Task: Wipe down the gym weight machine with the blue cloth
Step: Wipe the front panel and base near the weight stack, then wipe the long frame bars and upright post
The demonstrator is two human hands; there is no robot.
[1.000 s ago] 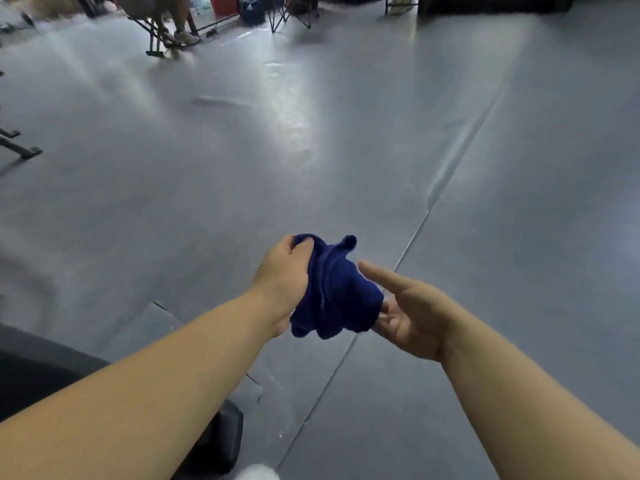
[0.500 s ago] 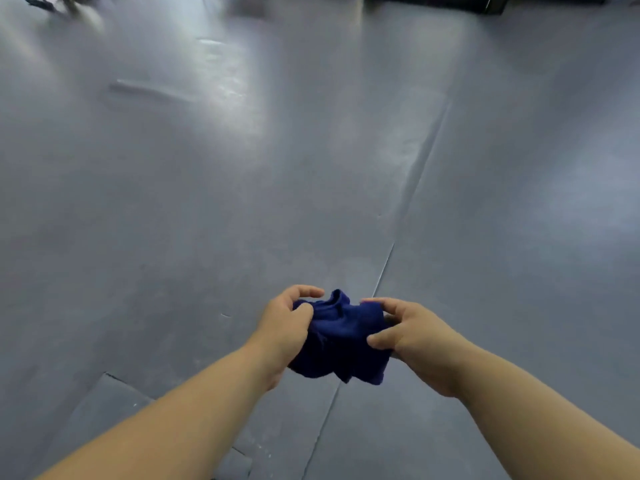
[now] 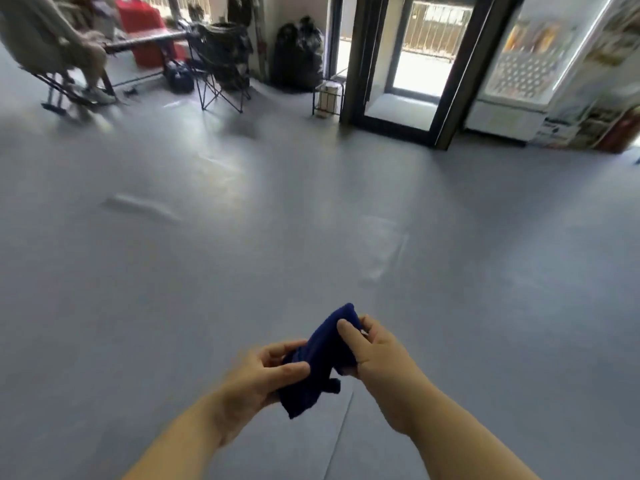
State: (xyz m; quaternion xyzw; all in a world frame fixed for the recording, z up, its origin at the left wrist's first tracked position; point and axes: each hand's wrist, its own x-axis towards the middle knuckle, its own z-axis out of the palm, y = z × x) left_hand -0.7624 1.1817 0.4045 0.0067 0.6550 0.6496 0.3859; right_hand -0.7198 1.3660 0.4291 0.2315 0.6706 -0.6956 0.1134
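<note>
Now | left hand (image 3: pixel 266 372) grips blue cloth (image 3: pixel 318 358) | right hand (image 3: pixel 374 348) pinches its upper end | above grey floor (image 3: pixel 173 289)

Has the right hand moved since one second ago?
Yes. The right hand went from open beside the cloth to pinching its top end, staying right of the floor seam.

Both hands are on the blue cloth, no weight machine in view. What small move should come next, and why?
Probably fold the blue cloth into a flat pad for one hand. It hangs bunched between the left hand and right hand, both pinching it, a loose corner dangling below, so it looks unready for wiping.
</note>
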